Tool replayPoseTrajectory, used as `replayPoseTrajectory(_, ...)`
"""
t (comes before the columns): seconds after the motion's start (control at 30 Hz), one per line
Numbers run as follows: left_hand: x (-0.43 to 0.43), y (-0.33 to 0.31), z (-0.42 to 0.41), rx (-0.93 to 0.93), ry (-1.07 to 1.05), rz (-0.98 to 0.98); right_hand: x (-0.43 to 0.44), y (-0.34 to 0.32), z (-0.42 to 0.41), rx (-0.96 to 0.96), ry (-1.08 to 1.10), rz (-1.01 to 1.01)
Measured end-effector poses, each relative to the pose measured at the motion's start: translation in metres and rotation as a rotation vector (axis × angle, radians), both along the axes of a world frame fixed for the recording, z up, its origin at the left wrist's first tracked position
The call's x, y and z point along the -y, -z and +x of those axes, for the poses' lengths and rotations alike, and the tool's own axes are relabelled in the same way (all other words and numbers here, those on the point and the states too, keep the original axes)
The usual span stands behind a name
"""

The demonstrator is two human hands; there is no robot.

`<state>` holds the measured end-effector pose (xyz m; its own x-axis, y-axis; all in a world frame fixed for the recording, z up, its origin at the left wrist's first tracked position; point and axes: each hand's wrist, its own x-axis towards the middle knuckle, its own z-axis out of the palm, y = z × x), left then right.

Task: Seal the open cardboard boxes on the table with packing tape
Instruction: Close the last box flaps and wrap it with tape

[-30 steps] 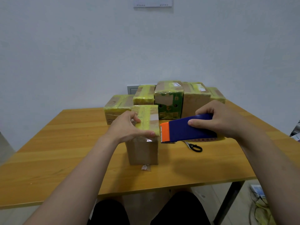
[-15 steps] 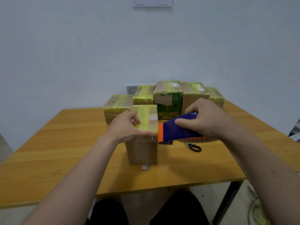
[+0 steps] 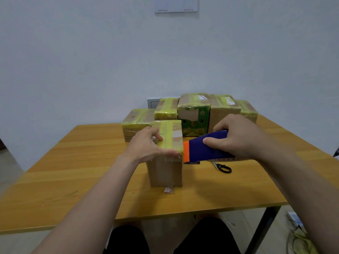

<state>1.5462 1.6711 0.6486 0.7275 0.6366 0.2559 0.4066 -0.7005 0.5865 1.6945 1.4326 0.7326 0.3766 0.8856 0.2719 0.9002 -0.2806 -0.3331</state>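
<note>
The box point(image 3: 166, 169) being sealed stands upright near the front middle of the surface point(image 3: 73, 171): plain brown cardboard with flat sides, its top covered in glossy yellow-tinted tape that wrinkles at the edges. Much of that top is hidden under the left hand point(image 3: 146, 145), whose grip is spread and pressing, thumb laid along the front top edge and fingers resting on the lid. Just beside the box's upper right corner is the tape dispenser point(image 3: 200, 149), smooth blue plastic with an orange end; whether it touches the cardboard is hard to tell. The right hand point(image 3: 238, 138) has its grip wrapped round the dispenser, covering its rear, and the roll shows only as a brownish rim below. Behind it lie scissors point(image 3: 222, 168), black handles visible, blades partly hidden. A crumpled clear scrap point(image 3: 168, 190) lies at the box's foot. Taped boxes point(image 3: 194, 114) crowd the back edge, overlapping one another. A paper sheet point(image 3: 176, 4) on the wall is cut off above.
</note>
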Motion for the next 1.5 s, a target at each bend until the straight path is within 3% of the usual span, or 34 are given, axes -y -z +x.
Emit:
replayPoseTrajectory(0.27, -0.002, 0.0, 0.001, 0.003, 0.001, 0.003, -0.003, -0.001, -0.011, 0.047, 0.04, -0.029)
replayPoseTrajectory(0.53, -0.001, 0.002, 0.0, 0.009, -0.008, -0.022, 0.008, -0.004, -0.008, -0.035, 0.022, -0.033)
replayPoseTrajectory(0.8, 0.003, 0.0, -0.001, 0.016, 0.001, -0.014, -0.009, -0.002, -0.014, 0.099, 0.131, -0.044)
replayPoseTrajectory(0.93, 0.006, -0.002, -0.001, 0.02, -0.006, 0.011, -0.013, 0.003, -0.034, 0.313, 0.157, -0.072)
replayPoseTrajectory(1.23, 0.008, -0.003, -0.003, 0.056, -0.003, -0.019, -0.025, 0.008, -0.031, 0.257, 0.27, -0.03)
replayPoseTrajectory(1.33, 0.006, 0.002, -0.006, 0.07, 0.004, -0.058, -0.017, 0.031, -0.015, 0.475, 0.349, -0.137)
replayPoseTrajectory(1.5, 0.004, 0.0, -0.004, 0.056, 0.004, -0.037, -0.019, 0.059, -0.009, 0.348, 0.283, -0.083)
